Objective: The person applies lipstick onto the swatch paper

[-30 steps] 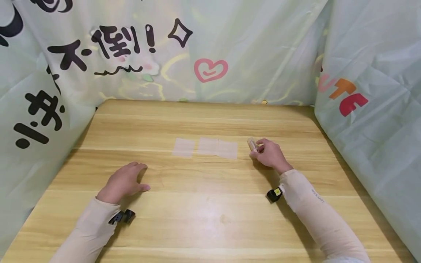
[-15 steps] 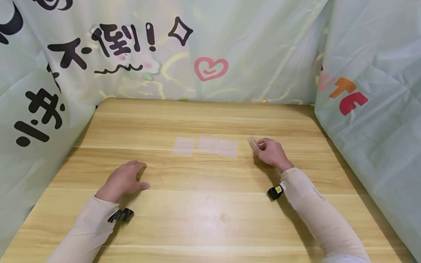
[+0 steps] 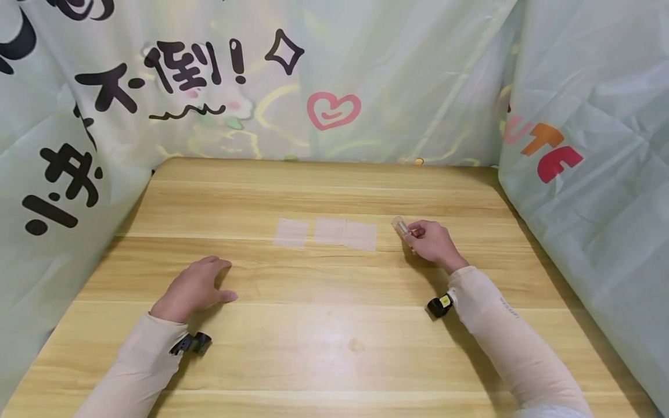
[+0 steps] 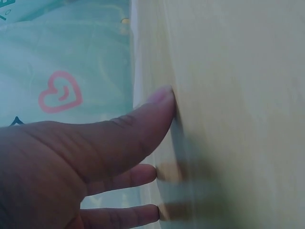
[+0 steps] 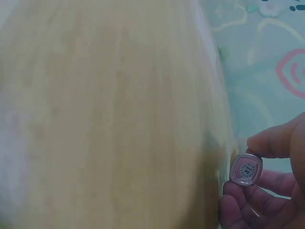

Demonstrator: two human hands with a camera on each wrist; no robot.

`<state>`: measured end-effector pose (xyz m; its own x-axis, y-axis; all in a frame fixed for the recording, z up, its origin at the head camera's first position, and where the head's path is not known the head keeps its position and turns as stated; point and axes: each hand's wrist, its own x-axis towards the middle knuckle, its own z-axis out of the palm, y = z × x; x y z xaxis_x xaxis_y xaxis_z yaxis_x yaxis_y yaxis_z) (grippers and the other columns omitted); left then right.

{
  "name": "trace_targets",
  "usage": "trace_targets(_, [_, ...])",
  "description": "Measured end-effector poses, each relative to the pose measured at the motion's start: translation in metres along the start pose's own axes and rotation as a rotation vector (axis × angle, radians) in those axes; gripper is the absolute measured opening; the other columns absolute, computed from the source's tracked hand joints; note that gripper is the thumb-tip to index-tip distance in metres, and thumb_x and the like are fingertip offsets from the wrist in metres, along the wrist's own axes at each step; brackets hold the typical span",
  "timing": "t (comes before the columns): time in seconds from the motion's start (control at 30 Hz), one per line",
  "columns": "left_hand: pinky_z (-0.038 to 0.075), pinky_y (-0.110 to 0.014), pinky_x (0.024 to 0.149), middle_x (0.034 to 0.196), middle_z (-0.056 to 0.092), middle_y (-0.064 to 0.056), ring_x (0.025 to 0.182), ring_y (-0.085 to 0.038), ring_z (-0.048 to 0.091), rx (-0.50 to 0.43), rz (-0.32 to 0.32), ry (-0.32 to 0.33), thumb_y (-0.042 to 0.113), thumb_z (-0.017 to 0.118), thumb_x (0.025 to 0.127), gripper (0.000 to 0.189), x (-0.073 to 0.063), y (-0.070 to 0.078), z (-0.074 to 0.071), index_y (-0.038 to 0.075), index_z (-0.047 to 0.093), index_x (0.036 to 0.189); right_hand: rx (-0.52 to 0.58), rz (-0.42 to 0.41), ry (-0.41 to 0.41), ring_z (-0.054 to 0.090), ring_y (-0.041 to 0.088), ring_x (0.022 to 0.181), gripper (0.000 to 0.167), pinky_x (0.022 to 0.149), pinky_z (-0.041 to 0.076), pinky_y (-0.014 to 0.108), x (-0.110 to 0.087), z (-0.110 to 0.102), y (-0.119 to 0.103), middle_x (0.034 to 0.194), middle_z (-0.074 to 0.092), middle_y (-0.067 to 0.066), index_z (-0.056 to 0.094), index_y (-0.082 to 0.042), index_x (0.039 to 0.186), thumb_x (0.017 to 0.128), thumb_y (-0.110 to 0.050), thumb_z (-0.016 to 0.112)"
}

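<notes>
My right hand [image 3: 432, 240] pinches a small lipstick [image 3: 400, 226] between thumb and fingers, right of the sheets and close over the table. Its clear end points away, up and left. In the right wrist view the lipstick [image 5: 246, 170] turns its base to the camera, with a silvery rim and a round printed label. The rest of it is hidden behind that base. My left hand [image 3: 195, 287] is at the table's left side, thumb spread from relaxed fingers, holding nothing. In the left wrist view the left hand's fingertips [image 4: 150, 174] are right at the wood.
Thin whitish square sheets lie in a row mid-table: a left sheet [image 3: 291, 233], a middle sheet [image 3: 330, 231] and a right sheet [image 3: 360, 236], the last two edge to edge. The wooden table [image 3: 324, 366] is bordered by a printed cloth [image 3: 397, 75] behind and at both sides.
My right hand has shifted slightly right and away, still gripping the lipstick, whose clear end now shows more. The left hand and the sheets stay essentially where they were.
</notes>
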<state>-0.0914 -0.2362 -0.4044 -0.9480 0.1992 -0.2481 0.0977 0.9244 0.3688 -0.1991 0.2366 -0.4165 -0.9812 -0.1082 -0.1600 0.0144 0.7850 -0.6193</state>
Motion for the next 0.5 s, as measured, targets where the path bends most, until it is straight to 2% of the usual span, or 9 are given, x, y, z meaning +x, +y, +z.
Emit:
trace_targets(0.3, [0.038,-0.065,0.096,0.139,0.039,-0.037,0.123,-0.055,0.039,-0.016,-0.009,-0.007,0.033,0.082,0.078,0.074,-0.0010,-0.0001,-0.0011,-0.006,0.051,0.133,0.112,-0.017,-0.002,0.066,0.021,0.068,0.033,0.056,0.054,0.027,-0.0020,-0.0030,-0.0040,0.106,0.060,0.020,0.057,0.006,0.122,0.095,-0.014,0.059])
trace_targets(0.5, [0.038,-0.065,0.095,0.139,0.038,-0.037,0.123,-0.055,0.039,-0.010,-0.008,-0.009,0.033,0.081,0.079,0.074,-0.0006,0.0005,0.0003,-0.006,0.051,0.133,0.177,-0.008,-0.015,0.065,0.024,0.072,0.032,0.059,0.056,0.031,-0.0038,-0.0038,-0.0050,0.107,0.057,0.019,0.056,0.005,0.122,0.096,-0.013,0.059])
